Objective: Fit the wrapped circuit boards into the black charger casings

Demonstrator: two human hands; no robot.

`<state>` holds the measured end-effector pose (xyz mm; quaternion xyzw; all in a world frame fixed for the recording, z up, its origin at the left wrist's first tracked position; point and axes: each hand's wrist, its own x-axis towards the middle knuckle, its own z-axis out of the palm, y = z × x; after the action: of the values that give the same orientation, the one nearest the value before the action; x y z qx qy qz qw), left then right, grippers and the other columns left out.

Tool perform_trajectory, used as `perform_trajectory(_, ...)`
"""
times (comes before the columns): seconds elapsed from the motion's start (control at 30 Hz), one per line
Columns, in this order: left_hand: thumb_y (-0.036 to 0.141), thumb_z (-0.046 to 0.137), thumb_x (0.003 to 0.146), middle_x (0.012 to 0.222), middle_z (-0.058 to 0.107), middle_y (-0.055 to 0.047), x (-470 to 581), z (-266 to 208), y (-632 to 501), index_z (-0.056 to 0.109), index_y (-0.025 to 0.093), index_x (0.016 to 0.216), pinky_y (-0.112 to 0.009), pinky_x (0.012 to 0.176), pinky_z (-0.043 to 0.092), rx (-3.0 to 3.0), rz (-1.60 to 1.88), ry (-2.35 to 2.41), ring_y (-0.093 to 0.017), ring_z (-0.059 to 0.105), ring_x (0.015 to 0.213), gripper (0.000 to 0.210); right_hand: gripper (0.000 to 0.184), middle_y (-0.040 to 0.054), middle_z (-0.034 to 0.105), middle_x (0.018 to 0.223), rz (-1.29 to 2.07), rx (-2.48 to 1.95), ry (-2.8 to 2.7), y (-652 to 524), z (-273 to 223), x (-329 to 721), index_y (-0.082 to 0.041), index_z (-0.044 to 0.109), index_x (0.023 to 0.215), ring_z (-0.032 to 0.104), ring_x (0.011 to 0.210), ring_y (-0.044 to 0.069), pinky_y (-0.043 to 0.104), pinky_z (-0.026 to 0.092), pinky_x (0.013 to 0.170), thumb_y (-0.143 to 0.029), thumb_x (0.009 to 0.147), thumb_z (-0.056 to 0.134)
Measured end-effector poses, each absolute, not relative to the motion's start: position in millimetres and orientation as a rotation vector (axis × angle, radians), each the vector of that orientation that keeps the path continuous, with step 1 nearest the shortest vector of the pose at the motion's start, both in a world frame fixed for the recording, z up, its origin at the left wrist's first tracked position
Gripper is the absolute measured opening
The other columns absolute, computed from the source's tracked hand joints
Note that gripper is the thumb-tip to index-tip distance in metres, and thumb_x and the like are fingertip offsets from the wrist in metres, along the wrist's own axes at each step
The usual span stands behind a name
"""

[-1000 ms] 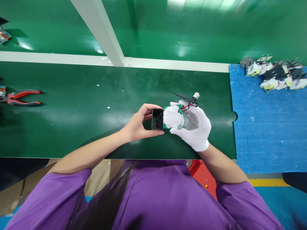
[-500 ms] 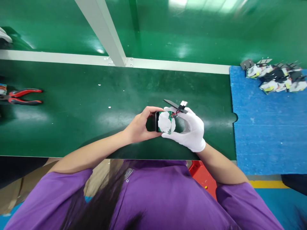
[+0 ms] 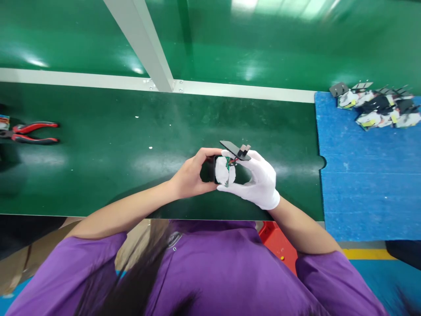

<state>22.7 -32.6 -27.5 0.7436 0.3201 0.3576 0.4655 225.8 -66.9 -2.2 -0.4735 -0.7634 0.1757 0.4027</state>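
My bare left hand [image 3: 190, 177] grips a small black plastic case [image 3: 215, 169] between thumb and fingers, its open side towards the right. In a white glove, my right hand [image 3: 258, 180] pinches a green circuit board [image 3: 228, 163] coated with lumps of white filler [image 3: 222, 170]. The board's left end is at the mouth of the case, apparently partly inside. Short red and black wires [image 3: 233, 161] join it to a flat black plate with plug pins [image 3: 237, 150], which rests tilted over the gloved fingers. The inside of the case is mostly hidden.
Red-handled pliers [image 3: 36, 133] lie at the far left of the green bench [image 3: 108, 131]. On the right, a blue board [image 3: 368, 184] carries several similar white-coated assemblies [image 3: 378, 107]. A pale metal rail [image 3: 243, 91] and post [image 3: 144, 44] cross the back.
My right hand has moved slightly left, bringing the circuit board further into the mouth of the case. The board and plug plate have tilted. My left hand is nearly still.
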Motion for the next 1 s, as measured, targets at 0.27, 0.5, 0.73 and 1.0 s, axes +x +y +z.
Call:
perform_trajectory(0.27,0.035,0.08,0.073,0.113,0.071,-0.009,22.3,-30.2,-32.7,0.05,0.022,0.124,-0.03,0.081,0.059,1.846,0.903,0.766,-0.02,0.071,0.097,0.061,0.051,0.0093,0.073,0.11,0.447,-1.178,-1.945,-65.5,-0.3,224.1,-0.023,0.065,0.119,0.072,0.095,0.023,0.035,0.062,0.081,-0.044,0.076,0.082)
perform_trajectory(0.5,0.036,0.081,0.074,0.117,0.07,-0.01,21.2,-29.1,-31.9,0.05,0.021,0.124,-0.031,0.085,0.059,1.891,0.877,0.776,-0.021,0.07,0.101,0.061,0.053,0.0083,0.073,0.111,0.45,-1.155,-1.941,-65.2,-2.8,225.3,-0.025,0.064,0.12,0.072,0.096,0.023,0.035,0.062,0.082,-0.045,0.075,0.083)
perform_trajectory(0.73,0.034,0.079,0.075,0.115,0.07,-0.008,21.1,-28.0,-33.6,0.049,0.021,0.126,-0.03,0.084,0.059,1.906,0.874,0.799,-0.019,0.071,0.099,0.06,0.051,0.0081,0.073,0.111,0.435,-1.142,-1.94,-64.6,-5.9,225.6,-0.025,0.062,0.12,0.072,0.096,0.023,0.036,0.062,0.081,-0.047,0.077,0.08)
perform_trajectory(1.0,0.034,0.079,0.075,0.115,0.069,-0.007,21.1,-26.7,-32.0,0.049,0.022,0.126,-0.028,0.083,0.058,1.904,0.876,0.787,-0.018,0.071,0.097,0.06,0.05,0.0091,0.072,0.114,0.54,-1.188,-1.939,-64.6,-0.6,227.2,-0.025,0.062,0.12,0.072,0.098,0.024,0.038,0.061,0.083,-0.047,0.078,0.079)
